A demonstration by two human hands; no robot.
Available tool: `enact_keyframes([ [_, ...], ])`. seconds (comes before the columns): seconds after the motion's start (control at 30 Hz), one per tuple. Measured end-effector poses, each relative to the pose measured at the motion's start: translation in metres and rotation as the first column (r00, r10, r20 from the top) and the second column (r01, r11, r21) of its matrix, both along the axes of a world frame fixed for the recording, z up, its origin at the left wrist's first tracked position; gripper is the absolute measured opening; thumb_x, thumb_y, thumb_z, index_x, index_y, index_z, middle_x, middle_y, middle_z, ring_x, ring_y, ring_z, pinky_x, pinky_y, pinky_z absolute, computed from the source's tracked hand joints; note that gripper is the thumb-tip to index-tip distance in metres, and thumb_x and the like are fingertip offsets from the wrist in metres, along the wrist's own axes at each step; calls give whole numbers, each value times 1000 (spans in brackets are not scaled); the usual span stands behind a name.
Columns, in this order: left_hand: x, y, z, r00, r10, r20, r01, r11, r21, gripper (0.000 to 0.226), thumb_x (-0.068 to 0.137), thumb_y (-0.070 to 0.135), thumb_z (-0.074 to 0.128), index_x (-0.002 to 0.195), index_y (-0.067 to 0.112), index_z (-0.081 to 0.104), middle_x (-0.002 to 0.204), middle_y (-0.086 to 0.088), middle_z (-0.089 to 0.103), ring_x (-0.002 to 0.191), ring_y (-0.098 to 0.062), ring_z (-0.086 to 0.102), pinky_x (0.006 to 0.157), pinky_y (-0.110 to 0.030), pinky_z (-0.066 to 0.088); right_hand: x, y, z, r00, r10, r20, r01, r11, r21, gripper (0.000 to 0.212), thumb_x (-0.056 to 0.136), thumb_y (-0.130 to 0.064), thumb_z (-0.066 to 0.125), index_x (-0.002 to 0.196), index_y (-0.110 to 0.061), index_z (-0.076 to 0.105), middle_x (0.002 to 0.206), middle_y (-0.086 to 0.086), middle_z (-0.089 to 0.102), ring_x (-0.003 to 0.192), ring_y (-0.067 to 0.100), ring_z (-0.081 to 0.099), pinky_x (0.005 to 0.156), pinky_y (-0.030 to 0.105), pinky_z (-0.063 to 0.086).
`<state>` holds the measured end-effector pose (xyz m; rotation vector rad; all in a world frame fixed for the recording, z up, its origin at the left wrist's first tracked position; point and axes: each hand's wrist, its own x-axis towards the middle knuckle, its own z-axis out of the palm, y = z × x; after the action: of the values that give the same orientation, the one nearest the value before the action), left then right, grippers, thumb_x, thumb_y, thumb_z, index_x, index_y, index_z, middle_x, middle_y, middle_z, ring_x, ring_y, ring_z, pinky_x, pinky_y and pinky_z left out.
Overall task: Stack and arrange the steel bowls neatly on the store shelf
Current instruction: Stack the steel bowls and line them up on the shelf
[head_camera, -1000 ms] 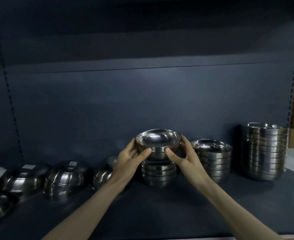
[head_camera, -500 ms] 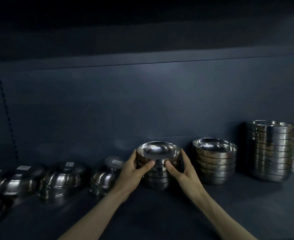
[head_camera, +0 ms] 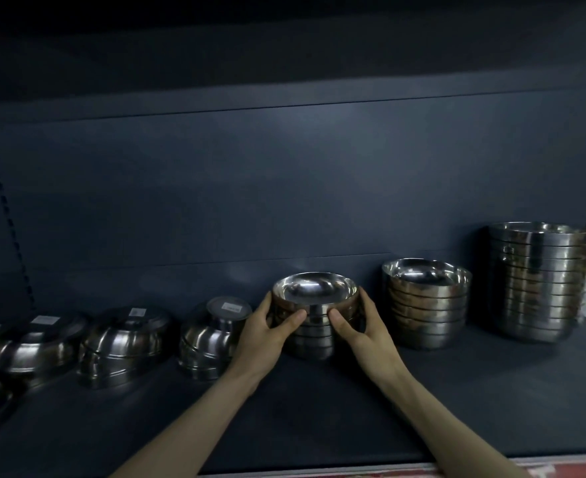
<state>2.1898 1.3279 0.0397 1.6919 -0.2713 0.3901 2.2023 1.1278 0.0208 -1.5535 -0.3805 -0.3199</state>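
Presently left hand point(head_camera: 262, 331) and right hand point(head_camera: 365, 331) clasp the top bowl point(head_camera: 314, 294) seated on the centre stack point(head_camera: 312, 339); bare shelf point(head_camera: 319, 408) lies before it; medium stack point(head_camera: 427, 305) stands near its right edge, apart.

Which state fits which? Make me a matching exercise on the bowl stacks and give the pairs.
1. middle stack
2. tallest stack
3. labelled bowl
4. second stack from right

A. upside down
B. far right
C. held by left hand and right hand
D. upright, untouched, right of the hands

Pairs: 1-C, 2-B, 3-A, 4-D
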Motion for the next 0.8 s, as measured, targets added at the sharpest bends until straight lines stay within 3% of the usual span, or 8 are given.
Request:
enact_keyframes([
  [0.1,-5,4,1,999,26,-30,-25,999,33,42,97,26,78,137,32,67,125,18,76,122,0,68,109,-28,51,1,-2,0,998,-13,-55,12,1000,-18,79,81,-63,84,150,-40,53,137,-15,72,131,7,66,118,45,48],
  [0.27,-21,10,8,997,64,-49,-62,997,47,46,100,13,73,138,35,60,124,28,64,108,21,62,84,-1,48,-10,-3,6,975,-166,-145,157,985,-72,61,91,-39,84,142,-26,55,135,-7,67,124,12,64,111,34,49],
  [0.4,-38,22,9,991,70,-117,-60,995,84,52,98,16,75,146,25,61,128,16,72,120,0,67,108,-24,52,-30,-1,15,950,-301,-80,295,952,-78,35,95,-21,80,121,-27,58,110,-1,69,102,15,67,80,21,48],
  [0.53,-52,32,5,989,105,-107,-86,982,169,30,98,11,73,125,23,76,108,14,81,107,5,73,87,-11,54,-49,13,15,972,-231,-43,222,963,-151,17,96,-18,79,106,-27,68,91,2,72,86,15,69,71,20,48],
  [0.63,-63,43,2,987,137,-83,-114,966,233,26,97,11,73,111,33,77,103,14,82,106,3,74,91,-14,55,-57,31,9,986,-167,-21,156,954,-258,12,96,-19,79,104,-25,71,87,-2,74,84,12,70,71,17,50],
  [0.8,-91,88,-6,966,258,7,-242,895,375,31,95,13,76,118,35,75,104,18,77,101,13,68,93,-10,54,-64,81,3,1000,-8,10,11,898,-440,27,96,-23,79,119,-30,66,105,-12,74,100,-3,68,83,7,49],
])
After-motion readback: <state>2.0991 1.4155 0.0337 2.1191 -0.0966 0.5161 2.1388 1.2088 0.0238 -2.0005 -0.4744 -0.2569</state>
